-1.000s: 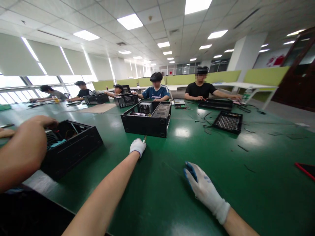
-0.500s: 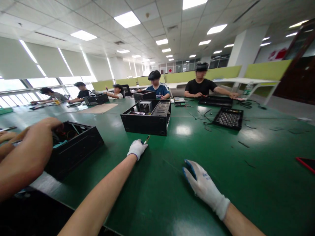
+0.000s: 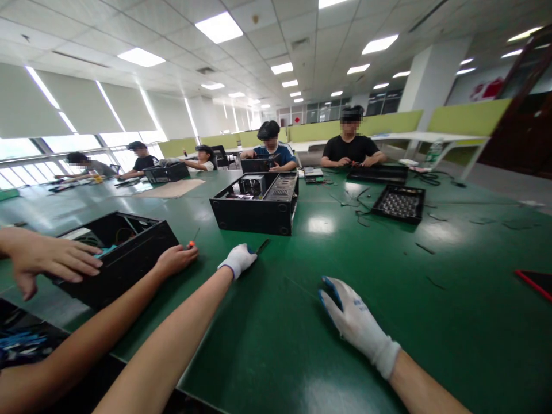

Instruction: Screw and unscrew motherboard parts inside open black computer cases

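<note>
My left hand (image 3: 238, 260), in a white glove, is stretched forward on the green table (image 3: 302, 356) and closed around a thin screwdriver (image 3: 261, 246) whose tip points at the open black computer case (image 3: 254, 208) just beyond it. My right hand (image 3: 351, 319), also gloved, lies flat on the table with fingers spread and holds nothing. Inside the case I see a fan and a metal grille.
A co-worker on my left has one bare hand (image 3: 52, 259) on a second open black case (image 3: 123, 247) and the other (image 3: 175, 259) holding a small orange-handled screwdriver (image 3: 191, 242). A black tray (image 3: 399, 204), loose cables and several seated people are farther back. A red-edged object (image 3: 535, 282) lies right.
The co-worker's arm drew back from over the left case; one hand now rests on it, the other sits beside my left hand with a screwdriver. My own hands barely moved.
</note>
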The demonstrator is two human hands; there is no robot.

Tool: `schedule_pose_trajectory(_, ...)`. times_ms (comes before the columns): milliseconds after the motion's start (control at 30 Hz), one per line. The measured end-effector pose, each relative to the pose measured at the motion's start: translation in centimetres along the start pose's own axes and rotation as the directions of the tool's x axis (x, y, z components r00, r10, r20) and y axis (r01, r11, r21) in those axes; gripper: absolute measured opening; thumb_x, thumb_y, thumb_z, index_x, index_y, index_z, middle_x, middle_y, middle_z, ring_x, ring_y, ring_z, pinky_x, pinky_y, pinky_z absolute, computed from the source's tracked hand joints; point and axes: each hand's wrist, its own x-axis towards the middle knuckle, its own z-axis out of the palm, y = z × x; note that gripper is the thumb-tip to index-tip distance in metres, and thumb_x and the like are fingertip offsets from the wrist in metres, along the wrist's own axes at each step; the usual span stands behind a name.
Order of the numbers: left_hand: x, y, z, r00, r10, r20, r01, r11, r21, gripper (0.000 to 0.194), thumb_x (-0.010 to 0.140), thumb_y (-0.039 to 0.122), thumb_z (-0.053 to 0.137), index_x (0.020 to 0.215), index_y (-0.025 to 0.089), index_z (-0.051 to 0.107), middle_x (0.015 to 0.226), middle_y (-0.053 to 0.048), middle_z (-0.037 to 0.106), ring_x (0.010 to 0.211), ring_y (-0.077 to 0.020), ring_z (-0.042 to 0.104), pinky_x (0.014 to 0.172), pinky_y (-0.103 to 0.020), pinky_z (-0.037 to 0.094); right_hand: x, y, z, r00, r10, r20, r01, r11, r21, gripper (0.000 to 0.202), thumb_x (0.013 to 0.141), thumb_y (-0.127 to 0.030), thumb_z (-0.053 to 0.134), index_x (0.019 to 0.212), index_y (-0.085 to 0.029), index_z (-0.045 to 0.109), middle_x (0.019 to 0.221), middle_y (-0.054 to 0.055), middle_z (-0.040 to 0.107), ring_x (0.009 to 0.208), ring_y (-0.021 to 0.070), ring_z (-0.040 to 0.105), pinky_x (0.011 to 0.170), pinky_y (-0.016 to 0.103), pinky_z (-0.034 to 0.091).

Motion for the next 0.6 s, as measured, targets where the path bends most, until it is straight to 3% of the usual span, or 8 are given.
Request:
schedule_pose_trajectory(100, -1.6, 0.2, -1.2, 0.997, 0.046, -0.056, -0.056, 0.981, -0.184, 0.032, 0.080, 0.039, 0.081, 0.070, 0.017, 0.060, 0.063, 0.000, 0.057, 0.067, -0.0161, 0.057, 0.061, -0.026, 0.043, -0.1, 0.0, -0.1, 1.000, 0.006, -0.010, -0.006, 1.000, -0.010, 0.055, 0.099, -0.055, 0.045, 0.133, -0.015, 0.062, 0.132, 0.019, 0.067, 0.126, 0.0322, 0.063, 0.111, 0.052, 0.050)
schedule_pose_trajectory(267, -2.5, 1.2, -5.0, 0.986, 0.086, -0.140, -0.142, 0.873, -0.467, 0.042, 0.082, 0.057, 0.071, 0.090, 0.016, 0.067, 0.059, 0.005, 0.052, 0.049, -0.0103, 0.044, 0.046, -0.023, 0.036, -0.2, -0.1, -0.4, 0.997, -0.065, 0.046, 0.066, 0.997, -0.025, 0.050, 0.096, -0.052, 0.049, 0.127, -0.017, 0.065, 0.136, 0.020, 0.064, 0.129, 0.0355, 0.060, 0.111, 0.054, 0.049)
schedule_pose_trajectory(367, 0.0, 3.6, -7.4, 0.961, 0.080, -0.265, -0.213, 0.826, -0.523, 0.050, 0.081, 0.062, 0.069, 0.098, 0.015, 0.068, 0.060, 0.005, 0.053, 0.049, -0.0093, 0.044, 0.048, -0.023, 0.039, -0.2, 0.0, -0.6, 0.996, -0.073, 0.042, 0.074, 0.997, -0.036, 0.044, 0.095, -0.050, 0.049, 0.121, -0.019, 0.067, 0.137, 0.019, 0.065, 0.130, 0.0367, 0.060, 0.111, 0.056, 0.049)
schedule_pose_trajectory(467, 4.1, 6.8, -9.1, 0.919, 0.089, -0.384, -0.290, 0.813, -0.505, 0.048, 0.084, 0.057, 0.070, 0.102, 0.013, 0.068, 0.076, 0.000, 0.066, 0.063, -0.0110, 0.056, 0.063, -0.024, 0.049, -0.3, 0.2, -0.6, 0.995, -0.087, 0.051, 0.090, 0.995, -0.052, 0.043, 0.096, -0.049, 0.048, 0.120, -0.019, 0.068, 0.136, 0.019, 0.065, 0.129, 0.0368, 0.061, 0.111, 0.056, 0.049)
schedule_pose_trajectory(600, 8.4, 9.4, -9.2, 0.896, 0.121, -0.427, -0.305, 0.867, -0.394, 0.037, 0.084, 0.047, 0.075, 0.097, 0.012, 0.070, 0.088, -0.007, 0.074, 0.081, -0.0172, 0.065, 0.080, -0.028, 0.053, -0.5, 0.8, 0.0, 0.990, -0.142, 0.025, 0.143, 0.986, -0.088, 0.046, 0.098, -0.049, 0.045, 0.124, -0.017, 0.066, 0.135, 0.021, 0.064, 0.128, 0.0357, 0.061, 0.110, 0.055, 0.049)
